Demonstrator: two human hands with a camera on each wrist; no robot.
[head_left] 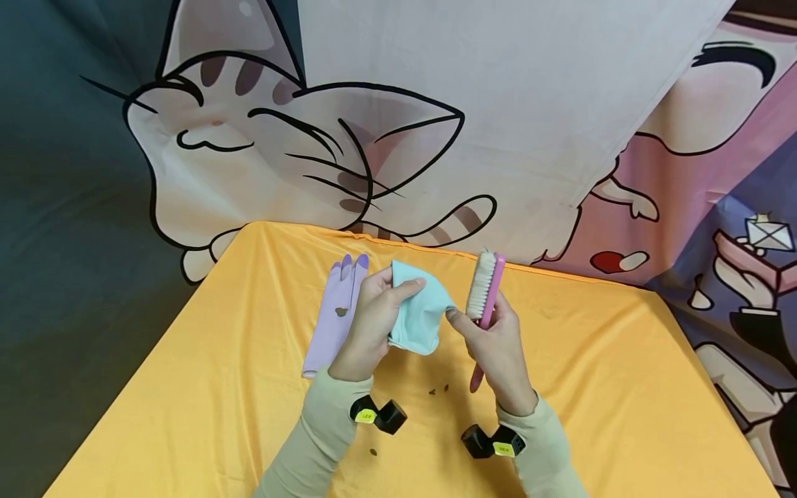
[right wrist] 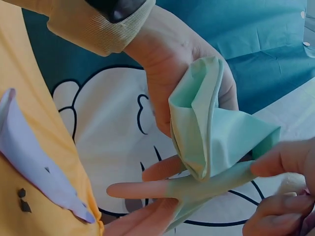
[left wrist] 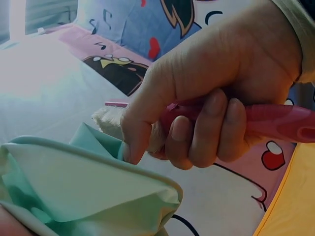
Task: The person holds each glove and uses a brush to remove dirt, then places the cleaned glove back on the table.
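My left hand (head_left: 367,328) grips a light teal, thin rubbery piece (head_left: 423,321) with its thumb lying across the front. In the left wrist view this piece (left wrist: 88,182) gapes at a rim; its kind I cannot tell. My right hand (head_left: 504,353) has its fingers curled round the pink handle of a brush (head_left: 488,294), white bristles facing left. The same hand's thumb touches the right corner of the teal piece. Folds of the teal piece (right wrist: 197,118) stand up in the right wrist view. Both hands are above the yellow cloth (head_left: 261,346).
Behind my left hand lies a lilac rubber glove (head_left: 324,339) with darker purple fingertips and a brownish flake (head_left: 340,312) on it. Small dark bits (head_left: 432,391) are scattered on the cloth. A curtain printed with a cartoon cat (head_left: 236,173) hangs behind the table.
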